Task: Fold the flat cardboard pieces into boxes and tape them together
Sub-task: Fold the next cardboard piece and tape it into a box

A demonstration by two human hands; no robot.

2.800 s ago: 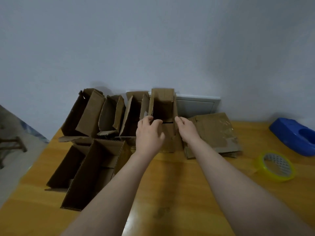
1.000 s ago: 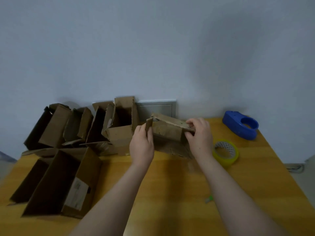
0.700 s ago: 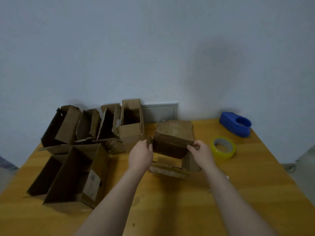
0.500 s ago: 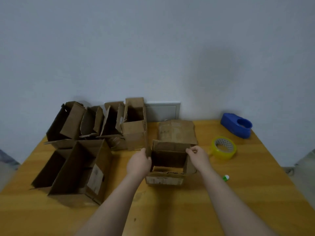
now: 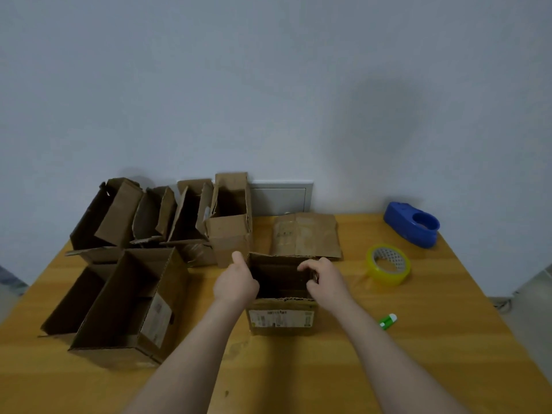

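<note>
A small brown cardboard box with a printed label on its near side stands opened up at the middle of the wooden table. My left hand holds its left wall, thumb up and fingers inside. My right hand grips the right wall with curled fingers. Just behind the box lies a flat cardboard piece. A yellow-cored roll of clear tape lies to the right, and a blue tape dispenser sits at the far right corner.
Several opened cardboard boxes crowd the table's left half, with more standing against the wall. A small green and white object lies right of my right forearm. A grey panel is set in the wall behind.
Both hands left the box row, lifted a flat piece off the stack, drew it toward me and spread it into an open box, which now stands on the table.
</note>
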